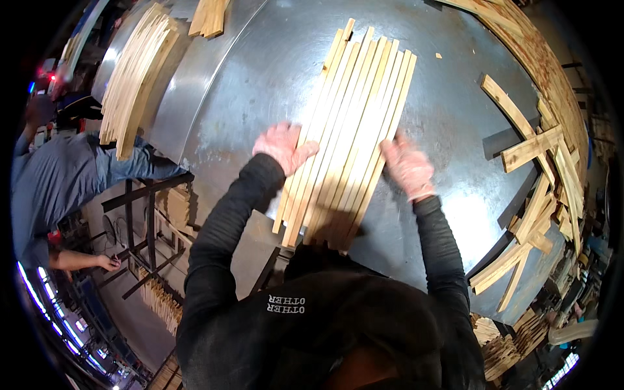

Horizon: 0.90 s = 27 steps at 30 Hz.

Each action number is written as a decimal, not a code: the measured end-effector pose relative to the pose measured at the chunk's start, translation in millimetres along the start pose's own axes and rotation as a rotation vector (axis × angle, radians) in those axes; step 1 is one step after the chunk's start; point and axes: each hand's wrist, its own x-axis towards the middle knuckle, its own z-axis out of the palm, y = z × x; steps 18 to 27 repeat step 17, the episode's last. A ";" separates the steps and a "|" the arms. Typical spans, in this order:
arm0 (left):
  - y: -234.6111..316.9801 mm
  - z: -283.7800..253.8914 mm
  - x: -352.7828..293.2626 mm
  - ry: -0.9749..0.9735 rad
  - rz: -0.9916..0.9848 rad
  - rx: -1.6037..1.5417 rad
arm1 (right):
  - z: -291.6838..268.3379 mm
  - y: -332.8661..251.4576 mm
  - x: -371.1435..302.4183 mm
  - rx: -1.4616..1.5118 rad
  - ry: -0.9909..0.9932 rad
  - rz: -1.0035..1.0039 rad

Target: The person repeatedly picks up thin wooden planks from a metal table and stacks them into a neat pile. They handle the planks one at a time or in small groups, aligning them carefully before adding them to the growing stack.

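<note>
A row of long, narrow wooden strips (348, 123) lies side by side on the metal table, running away from my body with uneven ends. My left hand (284, 146), in a pink-and-white glove, rests at the row's left edge with its thumb stretched out against the strips. At the right edge is my right hand (407, 164), gloved alike and slightly blurred, its fingertips touching the outermost strip. Both hands have their fingers extended, and neither wraps around a strip. The near ends of the strips lie in shadow close to my dark clothing.
Stacked strips (140, 78) and a smaller bundle (209, 16) sit at the far left of the metal table (240, 84). Loose wooden offcuts (533, 149) lie crossed along its right side. A co-worker in blue (62, 175) stands at left beside a dark metal frame (151, 221).
</note>
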 end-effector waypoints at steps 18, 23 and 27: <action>76.2 -156.2 45.8 0.527 0.865 -1.011 | -151.1 -64.0 34.5 1.404 0.465 -0.567; 76.2 -156.2 45.8 0.527 0.865 -1.011 | -151.1 -64.0 34.5 1.404 0.465 -0.567; 76.2 -156.2 45.8 0.527 0.865 -1.011 | -151.1 -64.0 34.5 1.404 0.465 -0.567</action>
